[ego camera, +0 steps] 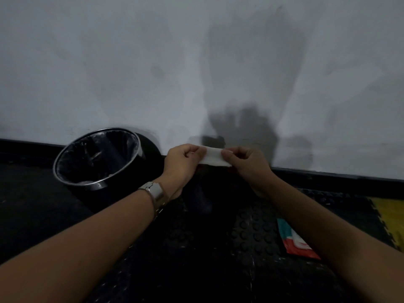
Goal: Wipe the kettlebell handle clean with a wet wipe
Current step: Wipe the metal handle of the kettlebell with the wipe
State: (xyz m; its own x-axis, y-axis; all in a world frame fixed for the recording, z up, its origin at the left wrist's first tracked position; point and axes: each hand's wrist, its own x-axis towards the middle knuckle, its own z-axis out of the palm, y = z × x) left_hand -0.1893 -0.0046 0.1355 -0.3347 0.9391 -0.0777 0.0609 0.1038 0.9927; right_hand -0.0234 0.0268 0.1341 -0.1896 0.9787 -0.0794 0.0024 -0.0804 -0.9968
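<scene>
— Holding one wet wipe [213, 159] stretched between both hands; left hand [182, 164] pinches its left end, right hand [247, 166] its right end, fingers closed on the folded strip. Long axis runs left to right, level.

— Kettlebell?

— Dark shape directly below the hands on the black mat [251, 235], likely the kettlebell [200, 197]; handle not made out in this gloom. Judged: wipe must go straight down. Neither hand clearly nearer.

— Counts?

— One wipe in hand, one wipe packet [295, 241] lying right of centre, under the right forearm. One lined bin [98, 158] to the left. One watch [156, 192], left wrist.
</scene>
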